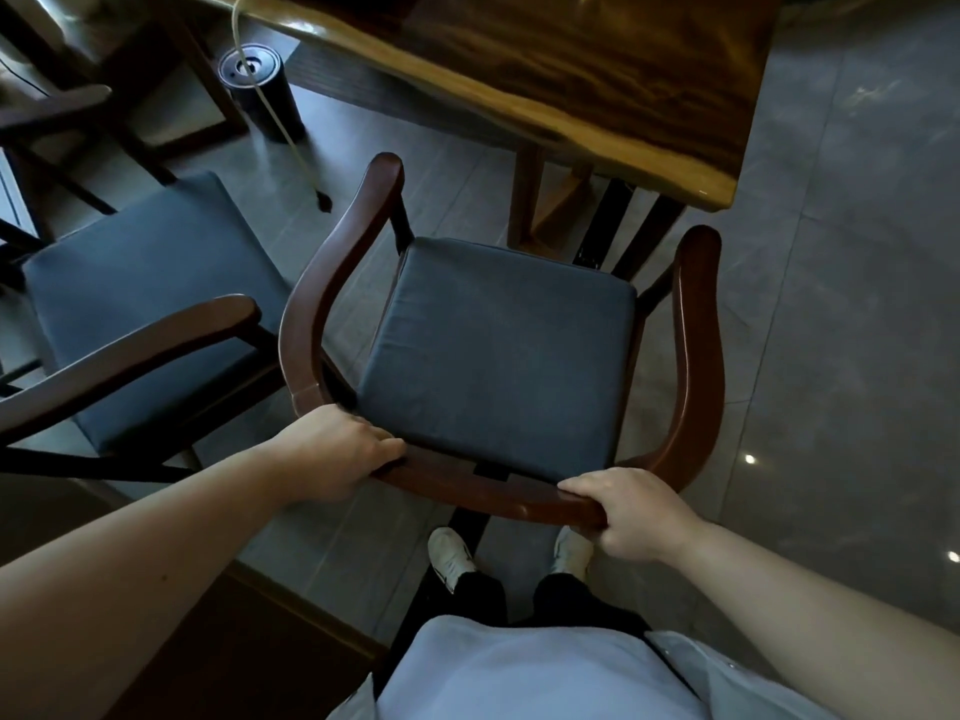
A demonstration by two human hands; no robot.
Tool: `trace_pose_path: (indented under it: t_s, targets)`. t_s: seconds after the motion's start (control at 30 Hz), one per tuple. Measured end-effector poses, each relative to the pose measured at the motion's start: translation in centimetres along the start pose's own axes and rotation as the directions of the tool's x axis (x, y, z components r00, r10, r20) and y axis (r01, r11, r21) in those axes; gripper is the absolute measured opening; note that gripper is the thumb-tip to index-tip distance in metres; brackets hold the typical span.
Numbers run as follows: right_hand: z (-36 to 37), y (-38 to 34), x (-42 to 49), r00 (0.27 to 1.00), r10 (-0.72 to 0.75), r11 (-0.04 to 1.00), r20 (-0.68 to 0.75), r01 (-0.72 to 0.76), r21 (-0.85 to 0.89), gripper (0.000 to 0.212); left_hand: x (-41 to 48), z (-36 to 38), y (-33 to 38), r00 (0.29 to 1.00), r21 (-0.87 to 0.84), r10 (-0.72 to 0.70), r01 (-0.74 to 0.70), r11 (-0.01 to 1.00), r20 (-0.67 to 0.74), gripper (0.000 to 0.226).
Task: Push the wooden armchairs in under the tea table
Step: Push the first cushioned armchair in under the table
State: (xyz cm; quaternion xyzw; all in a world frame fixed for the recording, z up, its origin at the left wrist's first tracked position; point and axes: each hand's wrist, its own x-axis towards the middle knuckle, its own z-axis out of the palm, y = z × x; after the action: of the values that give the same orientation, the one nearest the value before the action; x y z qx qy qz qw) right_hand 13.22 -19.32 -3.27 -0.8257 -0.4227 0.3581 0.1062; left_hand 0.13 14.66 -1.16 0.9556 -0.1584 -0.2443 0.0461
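Two bare hands, both wrapped over the curved back rail of one wooden armchair (498,356). Left hand (337,452) clamped on the rail's left bend, fingers curled over the top toward the seat, thumb hidden beneath. Right hand (626,511) clenched round the rail's right part, knuckles up, fingers folded over the inner edge. Nothing else held in either.

Rail of dark reddish-brown polished wood, one continuous horseshoe sweeping from the near back out into two armrests with rounded tips pointing far. Square seat cushion (498,350) of dark blue-grey matte fabric, softly padded, edges rounded. Chair standing near the tea table (571,80), facing it, front edge of seat just short of the table's near right corner, not yet under it.

Tea table: thick slab of glossy wood, streaked amber and dark brown, wavy natural edge, on squared wooden legs.

Second armchair (140,324) just to the left, same dark wood and same blue-grey cushion, one armrest almost touching the first chair's left arm. Part of a third dark wooden frame (57,111) at far left, too cropped to tell more.

One black cylindrical container (262,93) on the floor at far left, a pale cord (275,122) running down across it.

Grey glossy stone tiles (831,304) underfoot; two white shoes (449,556), dark trousers, pale blue shirt at near edge
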Motion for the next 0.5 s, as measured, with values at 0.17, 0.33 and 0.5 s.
trace_pose_path:
  t_s: [0.17, 0.33, 0.5]
  targets:
    - [0.0, -0.5, -0.3, 0.999, -0.013, 0.999, -0.045, 0.011, -0.048, 0.05, -0.3, 0.2, 0.7, 0.995, -0.082, -0.083, 0.078, 0.994, -0.053, 0.041]
    - [2.4, -2.6, -0.2, 0.958, -0.062, 0.997, -0.278, 0.047, -0.062, 0.046, -0.9, 2.2, 2.1, 0.957, -0.107, -0.167, 0.145, 0.984, -0.237, 0.036]
    - [3.2, -2.6, -0.2, 0.921, -0.031, 0.999, -0.387, 0.013, -0.05, 0.037, -0.1, 0.8, 1.0, 0.99, -0.025, -0.05, 0.047, 0.999, -0.135, 0.019]
